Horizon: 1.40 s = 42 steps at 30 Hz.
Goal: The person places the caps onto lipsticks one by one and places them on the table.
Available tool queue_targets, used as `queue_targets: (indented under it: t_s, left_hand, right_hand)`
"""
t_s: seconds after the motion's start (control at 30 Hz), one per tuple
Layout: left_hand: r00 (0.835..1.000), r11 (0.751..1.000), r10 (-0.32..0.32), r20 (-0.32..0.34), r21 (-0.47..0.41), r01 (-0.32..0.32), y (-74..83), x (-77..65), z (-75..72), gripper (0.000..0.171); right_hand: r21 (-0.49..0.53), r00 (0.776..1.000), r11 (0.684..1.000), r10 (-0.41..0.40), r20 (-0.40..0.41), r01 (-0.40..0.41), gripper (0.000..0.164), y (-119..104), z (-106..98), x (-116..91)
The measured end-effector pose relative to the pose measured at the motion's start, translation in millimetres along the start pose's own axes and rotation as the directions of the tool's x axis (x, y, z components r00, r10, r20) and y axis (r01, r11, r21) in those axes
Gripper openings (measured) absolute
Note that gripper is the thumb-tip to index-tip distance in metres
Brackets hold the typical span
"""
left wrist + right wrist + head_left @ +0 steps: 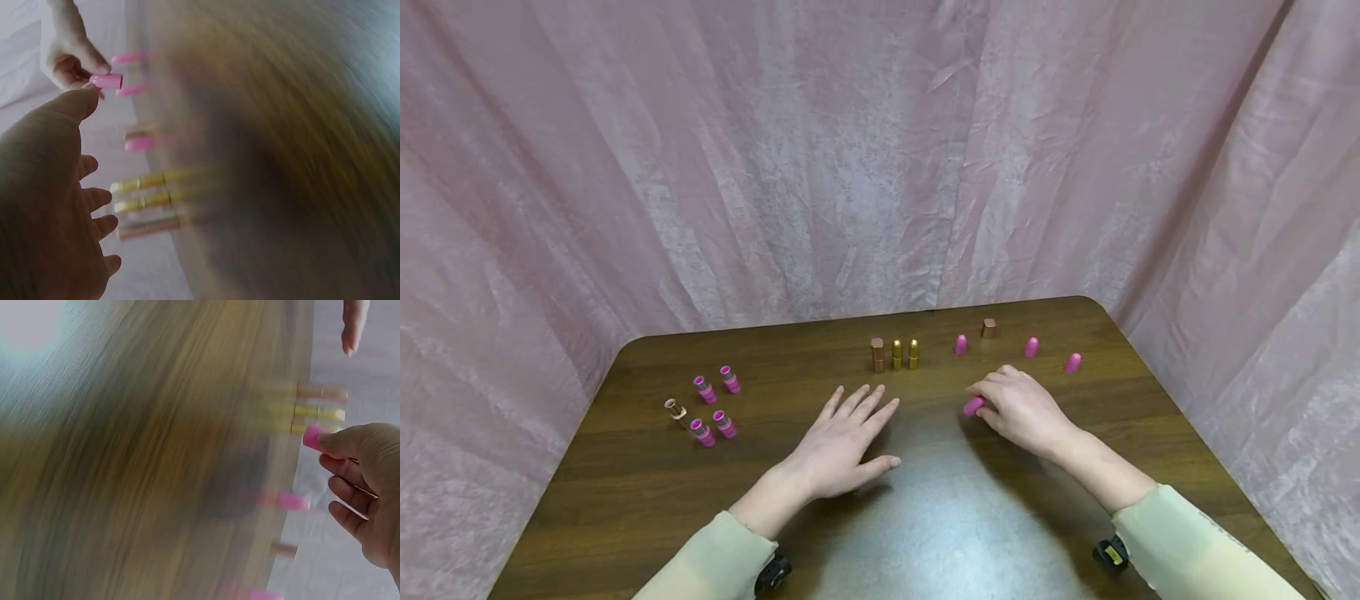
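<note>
Between thumb and fingertips, my right hand (1018, 408) pinches a pink lipstick cap (974, 406), held tilted above the table; the right wrist view shows the same pink cap (312, 437) with its wide end away from the palm. My left hand (835, 446) hovers palm down with fingers spread and holds nothing. Beyond it stand a closed rose-gold lipstick (877, 355) and two gold lipsticks (897, 355). Past the right hand are three pink caps (1032, 347) and a rose-gold cap (988, 328).
Several uncapped pink lipstick tubes (725, 424) and one uncapped rose-gold tube (676, 410) stand at the table's left. The wooden table (625, 500) has a rounded far edge, with a pink curtain (820, 167) behind it.
</note>
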<state>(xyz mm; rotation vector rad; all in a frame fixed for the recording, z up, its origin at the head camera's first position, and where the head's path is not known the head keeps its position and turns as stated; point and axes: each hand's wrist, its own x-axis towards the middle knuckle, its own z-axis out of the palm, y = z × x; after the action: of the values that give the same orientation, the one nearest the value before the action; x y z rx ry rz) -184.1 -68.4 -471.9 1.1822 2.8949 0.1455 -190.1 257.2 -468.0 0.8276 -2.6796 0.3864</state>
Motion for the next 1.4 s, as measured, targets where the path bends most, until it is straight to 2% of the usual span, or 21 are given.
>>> queue_targets:
  t_s: [0.23,0.43,0.53,0.63,0.73,0.8,0.87,0.93,1.0,1.07,1.13,1.2,1.3,1.4]
  left_hand:
    - [0.992,0.999,-0.046,-0.117,-0.024,0.044,-25.8,-37.9,-13.7,0.083]
    - [0.976,0.994,-0.1,-0.195,-0.055,0.091,-44.4,-74.2,-25.8,0.082]
    - [0.962,0.99,-0.139,-0.236,-0.066,0.126,-56.4,-92.3,-32.7,0.081]
    - [0.93,0.98,-0.192,-0.314,-0.107,0.167,-69.3,-109.4,-39.4,0.078]
    - [0.872,0.958,-0.274,-0.407,-0.195,0.21,-81.7,-125.8,-45.5,0.072]
    - [0.823,0.927,-0.357,-0.442,-0.277,0.254,-88.4,-136.9,-48.4,0.067]
    - [0.773,0.883,-0.449,-0.449,-0.358,0.305,-94.8,-147.1,-49.3,0.064]
    - [0.727,0.826,-0.537,-0.428,-0.443,0.349,-101.4,-154.9,-47.8,0.063]
    - [0.695,0.765,-0.607,-0.386,-0.522,0.378,-109.4,-159.7,-42.7,0.063]
    - [0.677,0.699,-0.659,-0.327,-0.599,0.392,-118.2,-162.0,-34.4,0.065]
    - [0.668,0.634,-0.699,-0.257,-0.654,0.412,-127.2,-162.8,-24.2,0.067]
    - [0.657,0.596,-0.726,-0.202,-0.663,0.454,-135.4,-163.1,-13.4,0.067]
    - [0.641,0.572,-0.752,-0.153,-0.635,0.519,-145.1,-163.1,-0.4,0.065]
    - [0.639,0.565,-0.761,-0.114,-0.601,0.566,-149.9,-164.0,6.7,0.063]
  right_hand:
    - [0.067,0.998,0.996,-0.053,-0.022,0.054,0.022,-32.6,16.4,23.3]
    - [0.127,1.0,0.992,-0.015,-0.002,0.015,0.023,-48.1,26.4,33.9]
    - [0.151,1.0,0.989,-0.006,0.004,0.005,0.022,-52.2,30.3,37.0]
    - [0.169,1.0,0.985,-0.016,-0.004,0.017,0.021,-55.0,33.7,39.4]
    - [0.186,1.0,0.982,-0.026,-0.016,0.029,0.02,-57.9,36.4,41.5]
    - [0.195,0.999,0.98,-0.033,-0.025,0.037,0.02,-60.0,38.3,43.0]
    - [0.198,0.998,0.979,-0.044,-0.033,0.05,0.019,-62.3,40.4,44.7]
    - [0.195,0.997,0.979,-0.055,-0.046,0.063,0.02,-64.8,41.8,46.1]
    - [0.193,0.996,0.978,-0.065,-0.059,0.075,0.021,-67.4,42.9,47.3]
    - [0.196,0.996,0.977,-0.067,-0.06,0.077,0.023,-70.2,43.8,48.7]
    - [0.21,0.996,0.975,-0.068,-0.054,0.078,0.024,-73.1,44.7,49.9]
    - [0.225,0.997,0.971,-0.071,-0.043,0.079,0.024,-75.6,45.8,50.8]
    - [0.233,0.997,0.969,-0.075,-0.026,0.079,0.023,-78.7,47.0,51.3]
    - [0.224,0.997,0.972,-0.076,-0.004,0.075,0.022,-80.6,47.4,51.0]
